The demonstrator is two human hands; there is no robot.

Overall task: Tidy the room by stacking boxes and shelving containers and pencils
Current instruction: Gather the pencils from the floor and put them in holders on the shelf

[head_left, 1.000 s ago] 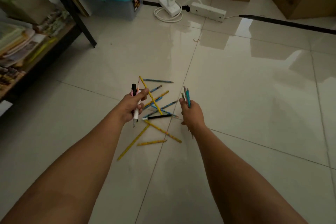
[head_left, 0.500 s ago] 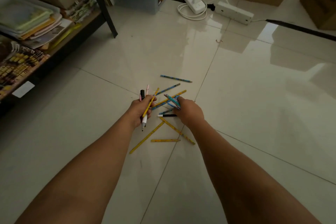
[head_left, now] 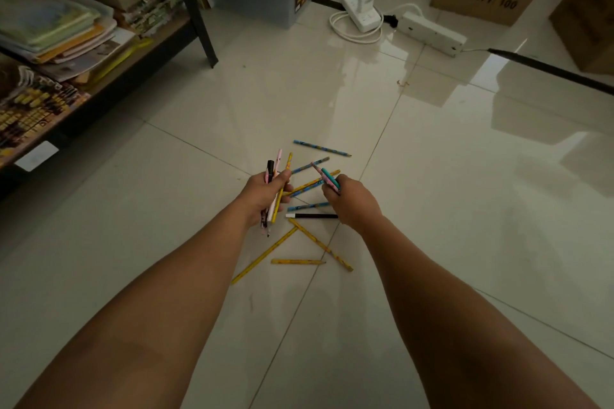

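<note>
Several loose pencils on the glossy pale floor tiles point(head_left: 432, 209), all just ahead of and between my two hands. My left hand point(head_left: 265, 196) grips a bundle of pens and pencils point(head_left: 275, 183) held roughly upright: black marker, pink pen, yellow pencil. My right hand point(head_left: 352, 199) pinches a smaller teal and pink bunch point(head_left: 327, 176), tips pointing up and left.

Nearest target: the black pen with a white cap point(head_left: 312, 216), lying flat, long axis left-right, its right end touching or just under my right hand; can't quite tell which from this angle. Right hand is clearly nearer to it. A blue patterned pencil point(head_left: 307, 207) lies just beyond it, nearly parallel.

Three long yellow pencils point(head_left: 319, 242) sit closer to me, between my forearms, crossing at angles. One blue pencil point(head_left: 321, 148) lies farthest ahead, well apart from the rest.

Dark wooden shelf with stacked books point(head_left: 66, 53) is far left, so the left bundle goes there later, I'd judge
</note>
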